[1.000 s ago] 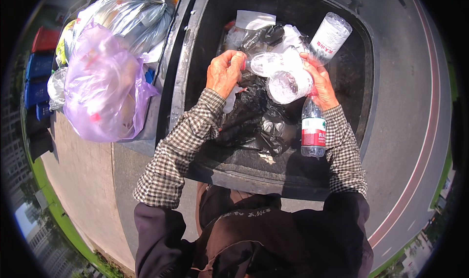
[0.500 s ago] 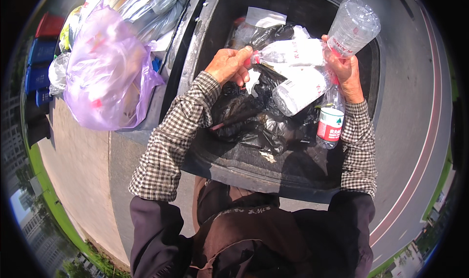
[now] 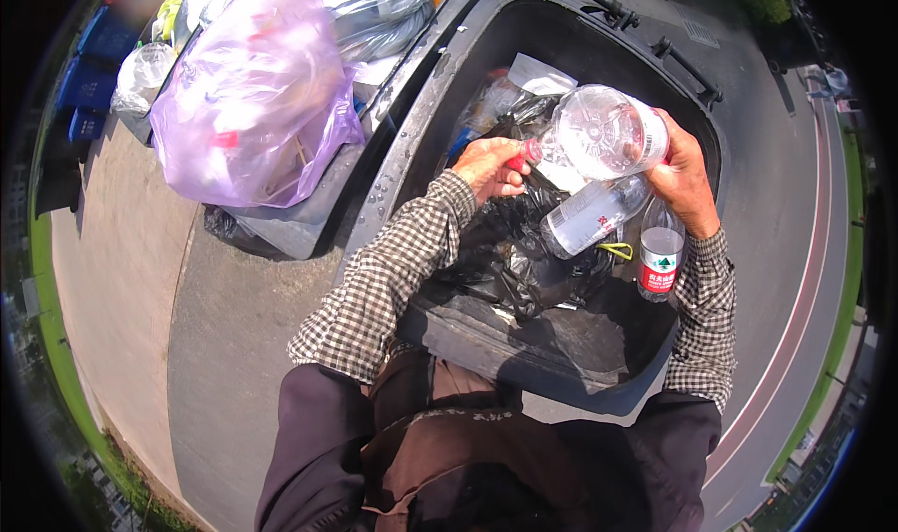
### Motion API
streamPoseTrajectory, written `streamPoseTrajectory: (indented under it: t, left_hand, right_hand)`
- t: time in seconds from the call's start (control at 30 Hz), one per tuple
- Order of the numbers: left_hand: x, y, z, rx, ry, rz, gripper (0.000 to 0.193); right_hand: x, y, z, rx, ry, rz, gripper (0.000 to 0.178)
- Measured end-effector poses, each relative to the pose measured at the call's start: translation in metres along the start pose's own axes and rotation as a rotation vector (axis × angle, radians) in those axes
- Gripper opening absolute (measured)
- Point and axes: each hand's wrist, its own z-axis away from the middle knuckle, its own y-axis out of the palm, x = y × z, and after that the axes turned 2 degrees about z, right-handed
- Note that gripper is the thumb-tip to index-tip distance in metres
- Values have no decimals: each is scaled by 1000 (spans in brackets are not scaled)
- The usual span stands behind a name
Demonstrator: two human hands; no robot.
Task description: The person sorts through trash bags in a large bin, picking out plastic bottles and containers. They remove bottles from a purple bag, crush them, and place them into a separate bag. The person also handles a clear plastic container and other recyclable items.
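My left hand (image 3: 486,169) pinches the red-capped neck of a clear plastic bottle, whose body is mostly hidden behind a larger bottle. My right hand (image 3: 687,174) grips several empty plastic bottles together over the open bin (image 3: 398,172). Among them, a large clear bottle (image 3: 594,134) shows its round base to me. Below it a bottle with a pale label (image 3: 589,221) slants down to the left. Another, with a red-and-white label (image 3: 659,262), hangs nearly upright beside my right forearm.
Black plastic bags (image 3: 519,265) and a white sheet (image 3: 541,73) lie inside the bin. To its left, another bin (image 3: 295,228) is heaped with a lilac bag (image 3: 257,111) and other filled bags. Blue bins (image 3: 89,83) stand farther left. Road (image 3: 776,242) runs along the right.
My view has shifted, bringing more of the bin's far rim into sight. The large bottle has tipped left and now covers much of the red-capped bottle between my hands.
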Motion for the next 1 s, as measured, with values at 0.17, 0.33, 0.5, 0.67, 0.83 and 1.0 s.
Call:
streamPoseTrajectory:
  t: [0.17,0.33,0.5,0.67,0.83,1.0]
  left_hand:
    - [2,13,3,-65,35,-44,30]
    - [13,29,-6,-243,66,-29,39]
    - [9,31,-13,-346,36,-31,50]
    - [20,31,-16,-310,89,23,47]
    - [28,29,-19,-469,147,-260,33]
    - [29,24,-20,-559,568,-745,22]
  right_hand:
    - [23,-3,-3,52,-12,-40,45]
    - [53,1,-16,99,-143,169,43]
    - [72,4,-17,123,-217,229,42]
    - [82,6,-18,141,-202,234,42]
    - [74,2,-15,138,-185,275,41]
    - [63,-13,-5,120,-185,393,45]
